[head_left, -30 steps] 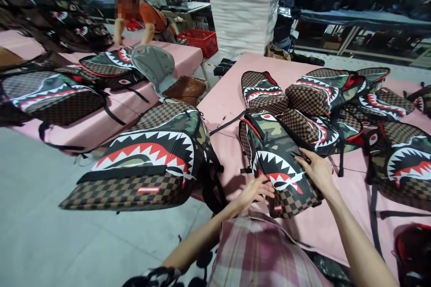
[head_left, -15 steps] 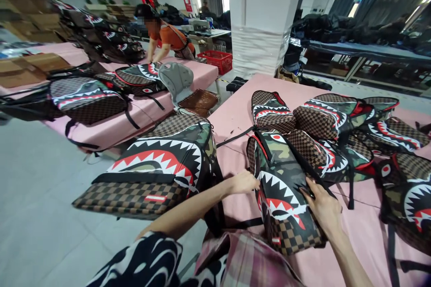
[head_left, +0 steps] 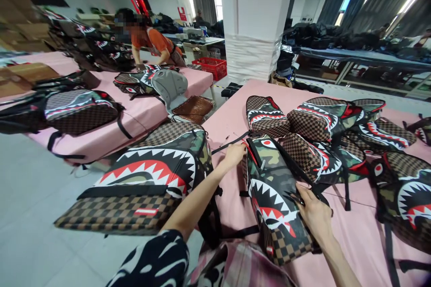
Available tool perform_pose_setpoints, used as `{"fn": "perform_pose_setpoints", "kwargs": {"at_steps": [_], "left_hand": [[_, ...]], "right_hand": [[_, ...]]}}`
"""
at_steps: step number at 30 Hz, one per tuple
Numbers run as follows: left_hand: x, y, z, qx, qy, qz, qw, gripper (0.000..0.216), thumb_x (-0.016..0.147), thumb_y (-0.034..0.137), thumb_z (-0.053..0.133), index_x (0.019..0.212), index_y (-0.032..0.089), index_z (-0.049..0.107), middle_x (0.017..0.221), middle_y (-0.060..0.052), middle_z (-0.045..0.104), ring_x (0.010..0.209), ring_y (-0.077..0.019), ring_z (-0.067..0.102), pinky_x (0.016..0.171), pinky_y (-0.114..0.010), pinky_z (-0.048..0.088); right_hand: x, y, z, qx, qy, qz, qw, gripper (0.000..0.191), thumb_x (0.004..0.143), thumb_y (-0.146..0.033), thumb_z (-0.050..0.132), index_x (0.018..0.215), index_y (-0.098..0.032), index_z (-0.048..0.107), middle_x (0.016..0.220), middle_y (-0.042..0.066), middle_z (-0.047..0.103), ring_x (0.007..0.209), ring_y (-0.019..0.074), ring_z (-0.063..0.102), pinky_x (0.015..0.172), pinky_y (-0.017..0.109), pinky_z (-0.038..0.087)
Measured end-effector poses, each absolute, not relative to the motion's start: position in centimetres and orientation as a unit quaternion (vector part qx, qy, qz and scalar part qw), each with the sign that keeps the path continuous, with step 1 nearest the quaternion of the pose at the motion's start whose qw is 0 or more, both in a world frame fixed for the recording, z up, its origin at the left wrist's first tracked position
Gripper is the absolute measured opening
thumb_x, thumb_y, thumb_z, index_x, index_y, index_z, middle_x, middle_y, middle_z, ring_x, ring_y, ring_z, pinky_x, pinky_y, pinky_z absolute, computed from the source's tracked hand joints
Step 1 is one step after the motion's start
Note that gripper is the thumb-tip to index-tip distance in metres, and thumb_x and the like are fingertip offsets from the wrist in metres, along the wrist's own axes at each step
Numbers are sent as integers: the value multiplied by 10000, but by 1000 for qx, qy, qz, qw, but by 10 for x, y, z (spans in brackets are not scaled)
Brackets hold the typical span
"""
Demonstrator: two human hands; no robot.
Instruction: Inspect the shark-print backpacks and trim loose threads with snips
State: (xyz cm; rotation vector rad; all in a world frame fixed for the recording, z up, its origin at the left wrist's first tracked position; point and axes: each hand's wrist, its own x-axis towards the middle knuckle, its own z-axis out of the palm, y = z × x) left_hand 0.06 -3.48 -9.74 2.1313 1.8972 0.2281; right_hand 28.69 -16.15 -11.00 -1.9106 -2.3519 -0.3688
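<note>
A backpack [head_left: 276, 197] with camouflage, brown checks and a shark-mouth print lies on its side in front of me on the pink-covered table [head_left: 232, 121]. My left hand [head_left: 235, 154] is closed on its edge beside the red-trimmed opening at the upper end. At the backpack's right side is my right hand [head_left: 314, 210], its fingers curled around a small dark tool [head_left: 297, 199] whose kind I cannot make out. The tool's tip rests close to the printed surface. Left of my arm lies another shark-print backpack [head_left: 148, 166], with its checked base toward me.
Several more shark-print backpacks [head_left: 313, 116] are spread across the right side of the table. A second pink table [head_left: 134, 121] holds other backpacks, and a person in orange [head_left: 156, 42] leans over it. A grey chair [head_left: 170, 89] stands between the tables, before a white pillar [head_left: 254, 22].
My left hand has slid up along the backpack's edge, from beside the teeth print to the upper opening. My right hand stays at the right side. The view has shifted slightly right.
</note>
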Motion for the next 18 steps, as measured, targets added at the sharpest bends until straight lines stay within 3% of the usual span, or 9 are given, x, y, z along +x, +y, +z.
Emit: {"fn": "perform_pose_setpoints", "kwargs": {"at_steps": [2, 5, 9, 13, 18], "left_hand": [[24, -47, -97, 745, 648, 113, 112, 337, 883, 410, 395, 1006, 179, 608, 1021, -106, 632, 995, -235, 539, 871, -355, 353], [55, -59, -102, 752, 630, 141, 129, 428, 805, 545, 474, 868, 157, 642, 935, -112, 648, 948, -265, 544, 845, -374, 365], [61, -54, -106, 739, 626, 105, 226, 314, 781, 440, 549, 696, 156, 650, 734, -76, 658, 813, -237, 589, 733, -311, 399], [38, -44, -100, 742, 601, 128, 268, 214, 739, 379, 595, 670, 183, 646, 682, -3, 647, 710, -161, 597, 660, -230, 401], [3, -15, -91, 643, 678, 244, 259, 246, 839, 329, 462, 868, 141, 617, 946, -96, 642, 992, -224, 550, 815, -295, 387]], "right_hand": [[283, -162, -111, -623, -772, -122, 42, 390, 841, -283, 459, 1220, -253, 547, 1082, 45, 655, 587, 157, 629, 463, 259, 429], [279, -163, -112, -627, -768, -125, 33, 395, 834, -294, 465, 1217, -249, 552, 1097, 57, 651, 558, 156, 622, 447, 259, 417], [277, -166, -113, -625, -771, -119, 32, 398, 821, -269, 484, 1212, -251, 556, 1102, 50, 648, 560, 161, 626, 443, 267, 425], [280, -171, -113, -625, -772, -107, 51, 402, 820, -241, 479, 1216, -244, 548, 1077, 33, 656, 601, 166, 638, 459, 266, 447], [284, -175, -116, -608, -784, -91, 87, 401, 821, -219, 450, 1209, -252, 544, 1045, 41, 665, 625, 170, 644, 495, 264, 464]]}}
